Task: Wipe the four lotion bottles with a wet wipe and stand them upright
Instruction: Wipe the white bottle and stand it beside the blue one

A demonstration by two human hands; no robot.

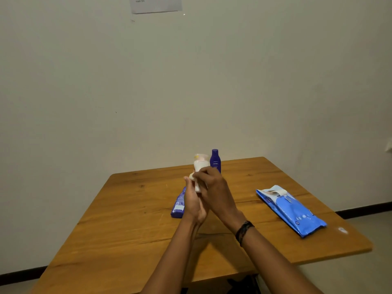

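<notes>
White bottle gripped by fingers of left hand and right hand, wiping under way; next, to be stood upright on worktop.

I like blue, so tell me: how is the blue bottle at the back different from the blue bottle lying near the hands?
The back bottle stands upright; the near bottle lies on its side. The back bottle shows a logo; the near bottle shows small white print. Both are dark blue, on the table, and unheld.
</notes>
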